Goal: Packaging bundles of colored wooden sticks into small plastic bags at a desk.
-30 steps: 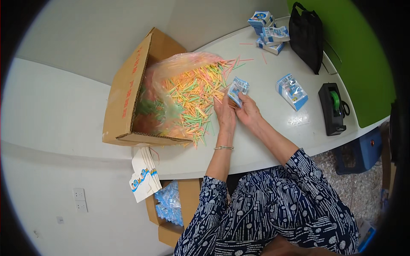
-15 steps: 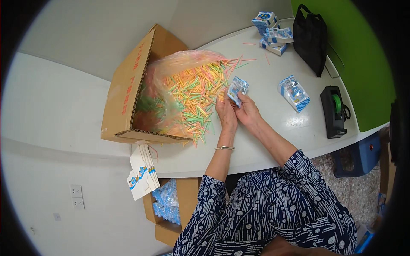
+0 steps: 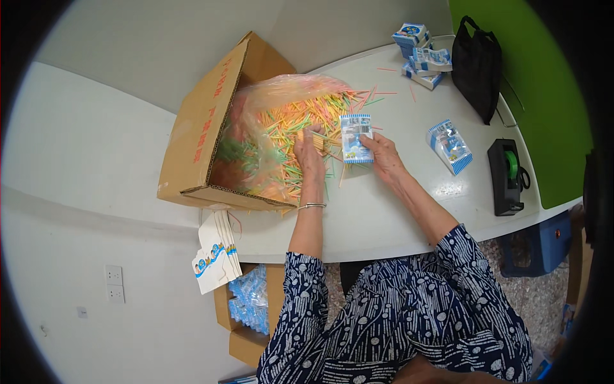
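Observation:
My left hand (image 3: 309,157) is closed round a bundle of pale orange sticks (image 3: 313,140), over the near right part of a loose heap of thin pink, yellow, orange and green sticks (image 3: 281,121). To its right, my right hand (image 3: 387,160) pinches the right edge of a flat blue-and-white packet (image 3: 355,152) between thumb and fingers. The packet stands upright toward me, apart from the bundle. The heap spills from a clear plastic bag (image 3: 268,93) in a cardboard box (image 3: 198,128) lying on its side.
Another blue-and-white packet (image 3: 450,146) lies on the white table (image 3: 409,205) at right, near a black tape dispenser (image 3: 504,179). Small boxes and packets (image 3: 419,57) are stacked at the back beside a black bag (image 3: 476,70). Below the left edge, an open carton (image 3: 275,288) holds blue packets.
My hands have come apart. The left has moved left over the heap with the bundle of sticks; the right now holds the packet more upright and flat toward me. The whole view has shifted slightly.

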`<control>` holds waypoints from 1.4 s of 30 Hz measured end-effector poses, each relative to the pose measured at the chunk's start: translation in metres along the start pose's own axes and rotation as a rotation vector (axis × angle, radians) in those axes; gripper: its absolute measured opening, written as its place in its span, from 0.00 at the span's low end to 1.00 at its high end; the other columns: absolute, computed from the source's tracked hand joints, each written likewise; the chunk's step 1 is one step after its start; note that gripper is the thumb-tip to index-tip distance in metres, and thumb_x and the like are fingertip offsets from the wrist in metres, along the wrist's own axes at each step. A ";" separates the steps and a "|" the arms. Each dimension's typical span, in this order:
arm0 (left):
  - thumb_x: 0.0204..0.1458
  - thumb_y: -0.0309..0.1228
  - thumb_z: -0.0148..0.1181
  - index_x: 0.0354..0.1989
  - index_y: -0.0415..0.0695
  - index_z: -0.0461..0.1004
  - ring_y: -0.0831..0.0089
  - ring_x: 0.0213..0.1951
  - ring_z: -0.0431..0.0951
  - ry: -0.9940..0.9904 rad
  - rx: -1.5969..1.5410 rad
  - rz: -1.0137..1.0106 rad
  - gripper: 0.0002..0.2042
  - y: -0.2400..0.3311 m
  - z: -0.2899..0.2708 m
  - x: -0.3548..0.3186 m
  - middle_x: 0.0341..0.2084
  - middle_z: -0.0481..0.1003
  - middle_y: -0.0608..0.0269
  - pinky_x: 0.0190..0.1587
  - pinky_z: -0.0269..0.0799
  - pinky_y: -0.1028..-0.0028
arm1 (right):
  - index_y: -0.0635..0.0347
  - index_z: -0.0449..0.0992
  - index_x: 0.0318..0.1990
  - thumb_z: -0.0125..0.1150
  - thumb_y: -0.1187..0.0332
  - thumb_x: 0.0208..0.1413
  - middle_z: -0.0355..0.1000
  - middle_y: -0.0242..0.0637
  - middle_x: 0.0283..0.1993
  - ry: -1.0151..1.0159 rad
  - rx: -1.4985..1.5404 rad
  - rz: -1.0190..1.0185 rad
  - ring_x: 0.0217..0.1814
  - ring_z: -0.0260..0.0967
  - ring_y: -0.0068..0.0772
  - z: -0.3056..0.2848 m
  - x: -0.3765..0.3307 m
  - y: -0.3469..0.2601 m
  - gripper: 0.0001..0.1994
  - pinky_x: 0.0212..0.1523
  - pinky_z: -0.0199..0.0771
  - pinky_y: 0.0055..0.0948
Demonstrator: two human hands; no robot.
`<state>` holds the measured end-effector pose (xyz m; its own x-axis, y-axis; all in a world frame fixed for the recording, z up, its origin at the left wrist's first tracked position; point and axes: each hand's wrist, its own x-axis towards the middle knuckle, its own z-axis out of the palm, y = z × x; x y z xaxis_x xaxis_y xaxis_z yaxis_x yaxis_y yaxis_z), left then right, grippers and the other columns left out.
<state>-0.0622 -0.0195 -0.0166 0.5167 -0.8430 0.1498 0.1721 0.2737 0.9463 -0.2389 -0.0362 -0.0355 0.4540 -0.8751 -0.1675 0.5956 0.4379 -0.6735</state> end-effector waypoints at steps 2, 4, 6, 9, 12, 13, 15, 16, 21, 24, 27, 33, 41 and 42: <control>0.60 0.34 0.48 0.39 0.33 0.71 0.68 0.39 0.76 0.019 -0.151 -0.062 0.13 0.006 0.002 0.002 0.35 0.75 0.55 0.48 0.72 0.71 | 0.63 0.74 0.43 0.58 0.67 0.56 0.75 0.33 0.39 0.001 -0.167 -0.036 0.40 0.71 0.20 -0.002 -0.003 -0.006 0.11 0.43 0.70 0.22; 0.60 0.34 0.48 0.40 0.33 0.71 0.67 0.40 0.76 0.000 -0.136 -0.086 0.14 0.011 0.001 0.002 0.36 0.75 0.54 0.48 0.72 0.71 | 0.62 0.75 0.42 0.59 0.66 0.55 0.75 0.32 0.37 -0.002 -0.213 -0.049 0.38 0.70 0.18 -0.003 -0.009 -0.012 0.11 0.41 0.68 0.20; 0.60 0.34 0.48 0.41 0.33 0.71 0.67 0.40 0.76 -0.018 -0.121 -0.112 0.14 0.014 0.000 0.000 0.38 0.75 0.54 0.49 0.72 0.70 | 0.62 0.75 0.41 0.60 0.65 0.55 0.75 0.30 0.35 -0.004 -0.261 -0.059 0.36 0.69 0.16 -0.007 -0.013 -0.016 0.11 0.39 0.66 0.19; 0.61 0.34 0.47 0.42 0.32 0.71 0.67 0.41 0.76 -0.032 -0.068 -0.110 0.15 0.016 0.003 -0.003 0.38 0.75 0.53 0.48 0.72 0.71 | 0.61 0.76 0.39 0.60 0.65 0.55 0.75 0.29 0.33 -0.043 -0.308 -0.073 0.32 0.67 0.14 -0.015 -0.019 -0.021 0.10 0.36 0.65 0.18; 0.61 0.36 0.46 0.43 0.32 0.71 0.67 0.41 0.76 -0.032 0.066 -0.105 0.17 0.020 0.001 -0.003 0.39 0.75 0.52 0.48 0.72 0.71 | 0.61 0.77 0.35 0.60 0.64 0.54 0.74 0.28 0.30 -0.066 -0.402 -0.047 0.30 0.66 0.13 -0.016 -0.024 -0.024 0.09 0.35 0.64 0.17; 0.61 0.38 0.46 0.41 0.33 0.71 0.66 0.40 0.76 -0.058 0.068 -0.064 0.17 0.020 0.002 -0.003 0.38 0.75 0.53 0.48 0.72 0.70 | 0.62 0.77 0.33 0.60 0.64 0.54 0.73 0.28 0.28 -0.095 -0.443 -0.048 0.29 0.66 0.13 -0.016 -0.026 -0.027 0.09 0.32 0.63 0.18; 0.61 0.39 0.46 0.40 0.33 0.71 0.66 0.39 0.77 -0.086 0.069 -0.027 0.17 0.022 0.001 -0.001 0.37 0.75 0.53 0.47 0.72 0.69 | 0.63 0.77 0.32 0.60 0.65 0.54 0.73 0.28 0.27 -0.120 -0.483 -0.049 0.27 0.65 0.13 -0.016 -0.030 -0.030 0.10 0.29 0.63 0.18; 0.61 0.38 0.46 0.39 0.35 0.69 0.63 0.41 0.76 -0.119 -0.077 -0.094 0.15 0.026 0.001 0.000 0.38 0.75 0.52 0.48 0.72 0.66 | 0.63 0.77 0.31 0.60 0.64 0.54 0.73 0.28 0.26 -0.144 -0.527 -0.035 0.27 0.65 0.13 -0.015 -0.031 -0.031 0.10 0.29 0.63 0.18; 0.62 0.37 0.45 0.37 0.40 0.67 0.60 0.43 0.76 -0.157 -0.407 -0.130 0.12 0.038 0.028 -0.013 0.37 0.74 0.53 0.48 0.73 0.60 | 0.63 0.77 0.27 0.61 0.63 0.54 0.71 0.26 0.23 -0.277 -0.576 0.011 0.25 0.62 0.12 -0.026 -0.035 -0.038 0.11 0.27 0.60 0.17; 0.61 0.42 0.46 0.38 0.44 0.66 0.63 0.39 0.77 -0.215 -0.340 -0.123 0.13 0.045 0.050 -0.029 0.34 0.74 0.59 0.45 0.73 0.66 | 0.63 0.78 0.27 0.61 0.63 0.54 0.69 0.24 0.22 -0.321 -0.680 0.017 0.24 0.59 0.11 -0.036 -0.033 -0.041 0.12 0.25 0.58 0.16; 0.61 0.43 0.46 0.38 0.43 0.65 0.63 0.40 0.77 -0.232 -0.311 -0.106 0.14 0.047 0.060 -0.042 0.35 0.73 0.59 0.46 0.72 0.67 | 0.64 0.79 0.28 0.61 0.63 0.54 0.68 0.23 0.21 -0.317 -0.637 0.031 0.23 0.57 0.10 -0.038 -0.037 -0.043 0.12 0.24 0.56 0.17; 0.61 0.40 0.48 0.36 0.44 0.65 0.61 0.42 0.77 -0.296 -0.274 -0.101 0.12 0.049 0.068 -0.058 0.36 0.74 0.57 0.48 0.73 0.65 | 0.65 0.80 0.32 0.61 0.63 0.54 0.72 0.24 0.25 -0.377 -0.630 0.057 0.27 0.62 0.10 -0.035 -0.044 -0.051 0.12 0.28 0.61 0.15; 0.61 0.42 0.46 0.39 0.43 0.64 0.59 0.44 0.77 -0.321 -0.203 -0.034 0.13 0.050 0.063 -0.057 0.37 0.74 0.55 0.51 0.71 0.63 | 0.66 0.80 0.36 0.61 0.64 0.54 0.75 0.27 0.28 -0.491 -0.652 0.097 0.30 0.65 0.11 -0.042 -0.043 -0.052 0.12 0.33 0.65 0.15; 0.61 0.42 0.46 0.39 0.43 0.64 0.59 0.44 0.77 -0.320 -0.202 -0.035 0.13 0.049 0.063 -0.059 0.37 0.74 0.55 0.51 0.71 0.63 | 0.66 0.80 0.36 0.61 0.64 0.54 0.75 0.27 0.28 -0.491 -0.652 0.099 0.30 0.65 0.11 -0.043 -0.043 -0.052 0.12 0.33 0.65 0.15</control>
<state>-0.1366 0.0143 0.0393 0.2247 -0.9468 0.2305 0.3639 0.3009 0.8815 -0.3175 -0.0298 -0.0241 0.8124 -0.5829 -0.0154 0.1022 0.1683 -0.9804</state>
